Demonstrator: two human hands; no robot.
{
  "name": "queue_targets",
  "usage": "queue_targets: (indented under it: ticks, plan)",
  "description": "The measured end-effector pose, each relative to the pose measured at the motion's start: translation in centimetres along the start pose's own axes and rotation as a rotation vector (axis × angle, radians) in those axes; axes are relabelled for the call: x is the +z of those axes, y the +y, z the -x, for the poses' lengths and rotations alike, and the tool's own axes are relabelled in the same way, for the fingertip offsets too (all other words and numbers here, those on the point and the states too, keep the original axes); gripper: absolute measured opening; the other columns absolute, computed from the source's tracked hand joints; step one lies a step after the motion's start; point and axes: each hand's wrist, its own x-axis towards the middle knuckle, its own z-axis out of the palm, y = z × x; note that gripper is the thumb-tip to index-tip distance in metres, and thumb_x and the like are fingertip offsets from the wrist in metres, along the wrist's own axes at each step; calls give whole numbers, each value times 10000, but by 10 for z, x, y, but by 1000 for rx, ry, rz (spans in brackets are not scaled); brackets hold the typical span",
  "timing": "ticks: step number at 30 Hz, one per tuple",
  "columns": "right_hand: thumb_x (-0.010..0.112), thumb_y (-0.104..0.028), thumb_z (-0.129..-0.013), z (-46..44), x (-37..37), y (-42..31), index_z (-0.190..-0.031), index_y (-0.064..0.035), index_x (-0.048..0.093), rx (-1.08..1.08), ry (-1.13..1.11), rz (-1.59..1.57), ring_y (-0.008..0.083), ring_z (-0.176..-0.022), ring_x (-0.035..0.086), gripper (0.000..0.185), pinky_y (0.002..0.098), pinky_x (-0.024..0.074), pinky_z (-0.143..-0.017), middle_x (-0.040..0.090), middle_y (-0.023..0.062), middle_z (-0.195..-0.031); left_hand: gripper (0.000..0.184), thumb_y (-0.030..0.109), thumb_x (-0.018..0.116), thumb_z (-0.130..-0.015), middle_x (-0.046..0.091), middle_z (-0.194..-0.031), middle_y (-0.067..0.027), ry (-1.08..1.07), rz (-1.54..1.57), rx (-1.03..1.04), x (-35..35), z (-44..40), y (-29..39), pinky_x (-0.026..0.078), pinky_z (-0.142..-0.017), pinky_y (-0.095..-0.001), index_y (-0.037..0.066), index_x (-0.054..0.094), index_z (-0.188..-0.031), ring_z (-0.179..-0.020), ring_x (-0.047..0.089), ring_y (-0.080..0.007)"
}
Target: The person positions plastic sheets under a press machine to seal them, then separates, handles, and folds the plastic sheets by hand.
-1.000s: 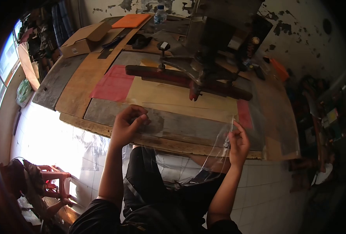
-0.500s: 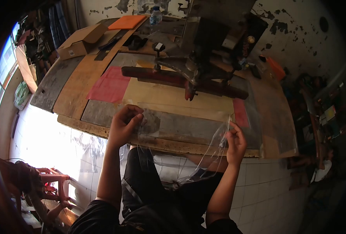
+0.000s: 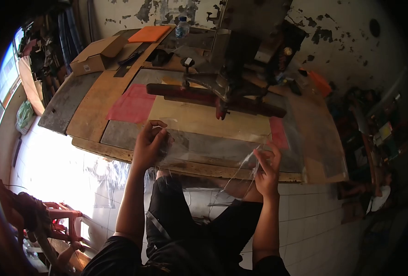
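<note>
A thin clear plastic sheet (image 3: 234,191) stretches between my hands and droops over the table edge toward my lap. At its left end, my left hand (image 3: 149,145) pinches it between thumb and fingers. Its right end is gripped by the thumb and fingers of my right hand (image 3: 267,171). Just beyond my hands lies a yellowish sheet (image 3: 185,117) with red patches at its ends, such as the red patch (image 3: 130,103) on the left. Above it hangs the long dark bar (image 3: 254,106) of a press-like machine. The plastic's exact outline is hard to see.
The worn table (image 3: 86,106) carries an open cardboard box (image 3: 98,54), an orange folder-like sheet (image 3: 149,33) and a water bottle (image 3: 182,27) at the back. Below left stands a red stool (image 3: 62,218). More clear plastic (image 3: 106,179) lies at the left, beside the table.
My right hand has moved left and slightly down, nearer my left hand, its fingers more bent. The plastic has shifted with it. The view has tilted slightly.
</note>
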Motion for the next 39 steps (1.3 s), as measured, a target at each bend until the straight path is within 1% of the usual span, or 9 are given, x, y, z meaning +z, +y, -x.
queue_targets:
  ticks: [4,6,9,12,16,20,30,37,39]
  plan:
    - [766,16,-864,7,-42,-26,-1259,-190,769,-169,93,383,329,-1286,557,445,456,489,-1058,489,139,-1486,296,127,656,-1039,761,-1064,-100,-16,-84,44,0,0,-8,520,-908,-291,19,590,-1307,-987,699,-139]
    - [816,-195,-896,-2,-80,-44,-1097,-124,757,-177,143,316,376,-1398,505,221,525,419,-1139,557,149,-1459,393,108,685,-1002,733,-1253,-116,-37,-216,337,13,7,8,502,-998,-327,27,586,-1373,-1148,687,-193]
    - [802,-277,-917,-16,-148,-66,-935,-73,654,-167,216,317,412,-1388,545,253,559,404,-1145,696,174,-1274,428,149,718,-960,696,-1357,-122,-95,-329,417,20,29,19,466,-1077,-370,17,607,-1353,-1265,644,-239]
    - [672,-82,-912,-34,-206,-99,-916,-37,598,-73,244,385,303,-1096,660,87,505,419,-1092,678,93,-953,462,286,737,-966,705,-1327,-135,-210,-271,412,46,63,30,466,-1088,-397,7,629,-1318,-1256,652,-266]
    - [695,-68,-847,-74,-230,-166,-932,-34,625,-89,92,870,290,-971,647,115,439,436,-925,666,88,-926,573,418,732,-984,693,-1317,-167,-734,11,275,82,85,42,483,-1079,-425,-15,613,-1341,-1252,659,-315]
    - [719,-67,-798,-107,-217,-197,-931,-50,638,-89,-130,1041,289,-874,627,156,410,430,-850,655,77,-896,619,484,626,-1050,677,-1333,-193,-916,158,255,111,90,45,473,-1099,-446,-10,554,-1416,-1296,631,-340]
    - [720,-44,-760,-139,-206,-197,-825,-65,544,-137,-198,1089,289,-762,548,189,441,441,-900,534,77,-776,745,495,585,-1070,566,-1494,-205,-736,-174,58,127,102,25,403,-1192,-436,-25,386,-1565,-1418,535,-322]
    - [720,-33,-720,-141,-208,-213,-837,-67,569,-192,-307,948,284,-753,532,194,453,433,-920,509,75,-767,804,545,472,-1104,417,-1618,-249,-700,62,-16,134,83,-1,302,-1254,-427,-35,280,-1626,-1539,367,-333]
    - [727,-36,-702,-140,-210,-213,-848,-66,585,-208,-307,874,282,-750,523,206,430,425,-880,514,73,-772,792,487,586,-1075,470,-1576,-240,-855,278,-142,134,80,0,317,-1248,-427,-35,316,-1606,-1516,402,-328]
